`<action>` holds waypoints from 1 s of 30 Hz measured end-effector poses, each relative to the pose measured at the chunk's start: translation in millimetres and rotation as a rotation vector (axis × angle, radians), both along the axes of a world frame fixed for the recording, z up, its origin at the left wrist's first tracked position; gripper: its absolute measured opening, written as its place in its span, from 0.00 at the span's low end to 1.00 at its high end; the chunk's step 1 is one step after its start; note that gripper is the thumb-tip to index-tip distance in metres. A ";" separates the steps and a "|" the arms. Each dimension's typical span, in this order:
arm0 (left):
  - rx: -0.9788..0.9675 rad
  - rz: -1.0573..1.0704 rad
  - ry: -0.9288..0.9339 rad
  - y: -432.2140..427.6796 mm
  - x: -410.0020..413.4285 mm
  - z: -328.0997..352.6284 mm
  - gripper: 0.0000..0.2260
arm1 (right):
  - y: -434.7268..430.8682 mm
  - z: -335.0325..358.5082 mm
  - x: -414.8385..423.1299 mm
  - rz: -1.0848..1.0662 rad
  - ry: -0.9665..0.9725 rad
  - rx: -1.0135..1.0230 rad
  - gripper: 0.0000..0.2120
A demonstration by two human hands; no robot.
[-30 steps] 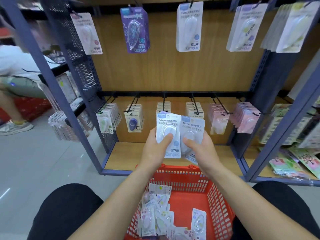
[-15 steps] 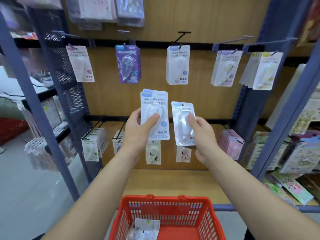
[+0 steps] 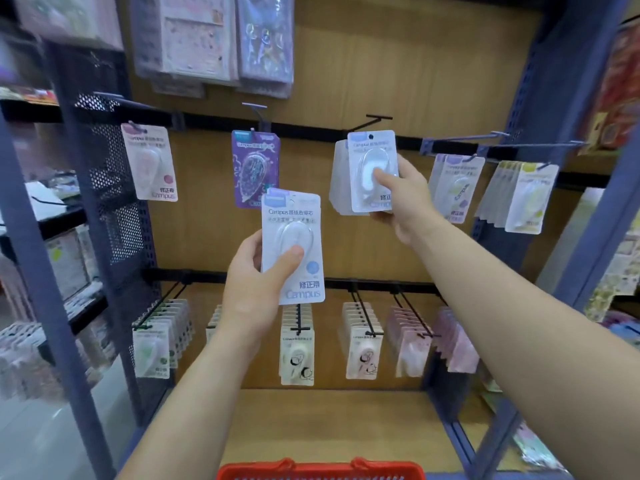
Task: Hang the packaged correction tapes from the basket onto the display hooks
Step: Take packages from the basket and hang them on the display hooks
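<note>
The right hand (image 3: 405, 199) pinches a white correction tape pack (image 3: 370, 168) in the upper middle of the frame, thumb on the blister and fingers behind. The pack's punched hole sits just under the crossbar end of the black hook (image 3: 378, 118) and is not yet threaded. A small stack of matching packs (image 3: 341, 181) hangs right behind it.

The likely slip is here. The hole is small and the hook ends in a crossbar, so a tilted card could catch on the bar, bend, or knock the hanging stack askew. The low grip gives little control of the card's top edge.

The left hand (image 3: 254, 282) grips a second pack (image 3: 294, 237) at the centre of the frame, thumb across its blister. With attention on the hook, that hold could loosen and let the pack drop.

Only the red basket's rim (image 3: 318, 472) shows at the bottom edge, and its contents are out of view.
</note>
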State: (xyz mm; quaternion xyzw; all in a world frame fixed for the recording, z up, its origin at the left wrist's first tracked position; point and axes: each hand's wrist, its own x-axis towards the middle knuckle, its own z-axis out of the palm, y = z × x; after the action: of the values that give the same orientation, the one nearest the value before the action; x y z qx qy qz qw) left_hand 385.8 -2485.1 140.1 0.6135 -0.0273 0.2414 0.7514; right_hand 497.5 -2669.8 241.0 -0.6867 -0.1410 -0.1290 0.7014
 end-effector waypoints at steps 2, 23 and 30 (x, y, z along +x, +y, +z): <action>0.006 0.002 0.004 0.9 1.6 -0.5 0.20 | 4.2 1.2 7.5 -0.022 0.028 0.005 0.12; -0.042 0.016 0.091 9.3 1.7 -25.7 0.27 | 47.2 -110.0 -86.1 0.222 0.059 -0.252 0.12; -0.043 0.037 0.089 4.9 -4.7 -21.3 0.33 | 45.6 -108.1 -82.2 0.204 0.107 -0.144 0.12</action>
State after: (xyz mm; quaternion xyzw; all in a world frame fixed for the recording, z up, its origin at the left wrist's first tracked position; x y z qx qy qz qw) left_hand 381.1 -2480.2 118.8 0.6078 0.0227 0.2282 0.7603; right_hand 415.4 -2624.2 132.9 -0.7233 -0.1813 -0.0097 0.6662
